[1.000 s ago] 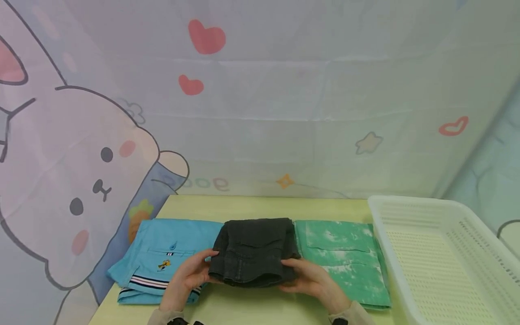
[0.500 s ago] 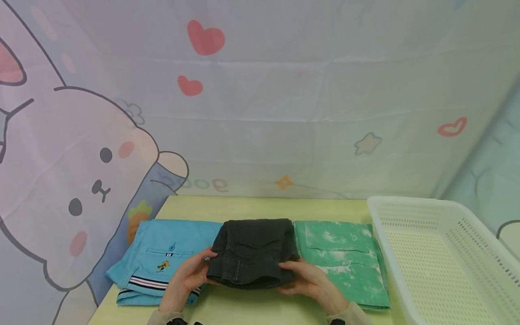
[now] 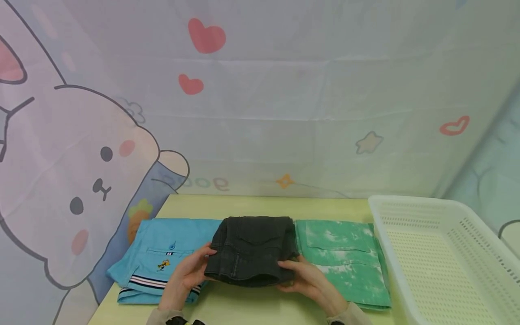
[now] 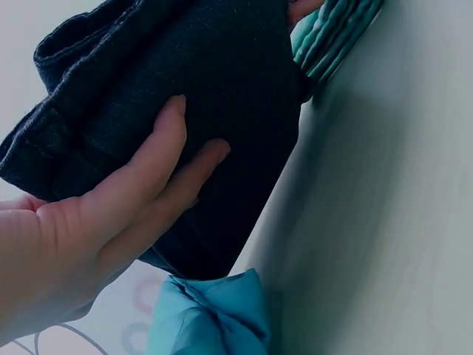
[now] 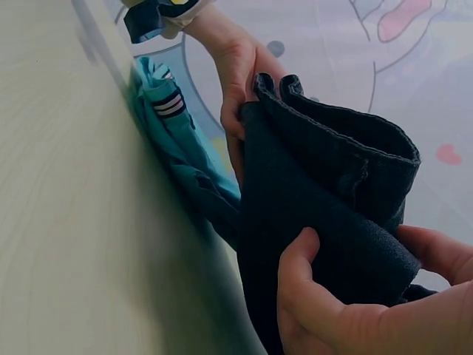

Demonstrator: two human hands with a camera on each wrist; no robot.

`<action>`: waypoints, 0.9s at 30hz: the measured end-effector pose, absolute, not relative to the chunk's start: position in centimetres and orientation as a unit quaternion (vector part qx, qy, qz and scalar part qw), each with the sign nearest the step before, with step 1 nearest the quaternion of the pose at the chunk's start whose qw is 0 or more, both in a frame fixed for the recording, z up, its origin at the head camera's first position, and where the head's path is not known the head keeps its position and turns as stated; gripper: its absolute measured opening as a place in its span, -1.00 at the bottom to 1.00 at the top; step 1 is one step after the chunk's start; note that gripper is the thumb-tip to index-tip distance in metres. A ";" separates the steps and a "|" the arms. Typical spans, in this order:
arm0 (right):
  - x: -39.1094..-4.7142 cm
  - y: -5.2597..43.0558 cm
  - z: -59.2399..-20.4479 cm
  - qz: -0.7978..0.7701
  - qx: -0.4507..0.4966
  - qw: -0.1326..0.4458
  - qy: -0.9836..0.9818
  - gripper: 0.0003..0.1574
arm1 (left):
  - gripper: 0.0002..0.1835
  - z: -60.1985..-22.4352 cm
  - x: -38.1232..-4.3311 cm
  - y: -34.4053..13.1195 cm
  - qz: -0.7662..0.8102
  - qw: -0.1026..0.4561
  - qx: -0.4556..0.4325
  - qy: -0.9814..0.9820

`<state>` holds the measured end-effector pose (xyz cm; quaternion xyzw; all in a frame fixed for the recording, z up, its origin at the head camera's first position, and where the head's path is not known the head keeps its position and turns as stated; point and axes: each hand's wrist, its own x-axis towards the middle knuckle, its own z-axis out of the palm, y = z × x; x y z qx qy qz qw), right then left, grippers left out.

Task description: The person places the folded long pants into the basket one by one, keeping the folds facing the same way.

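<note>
Folded black denim trousers [image 3: 253, 248] are between my two hands at the middle of the table. My left hand [image 3: 188, 275] grips their left side, thumb on top and fingers underneath; the left wrist view shows those fingers [image 4: 159, 155] against the dark underside. On the other side my right hand [image 3: 310, 282] pinches the near right corner the same way, as the right wrist view confirms. The near edge of the trousers [image 5: 325, 192] is raised above the table in both wrist views. Folded blue trousers [image 3: 174, 248] with a striped cuff lie to the left, folded green-and-white trousers [image 3: 345, 262] to the right.
A white plastic basket [image 3: 412, 289] stands at the right of the pale yellow table [image 3: 268, 203]. Behind the table hangs a backdrop [image 3: 264, 104] printed with a rabbit, hearts and stars.
The near edge of the black trousers has shifted slightly left and up, with both hands keeping their hold. The blue and green trousers and the basket have stayed in place.
</note>
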<state>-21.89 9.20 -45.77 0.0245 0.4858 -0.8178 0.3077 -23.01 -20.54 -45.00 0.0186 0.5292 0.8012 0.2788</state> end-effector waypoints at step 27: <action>-21.6 9.6 -44.9 -0.807 -0.030 0.294 0.511 0.09 | -0.27 -43.9 -22.5 -21.1 0.822 0.284 0.053 0.490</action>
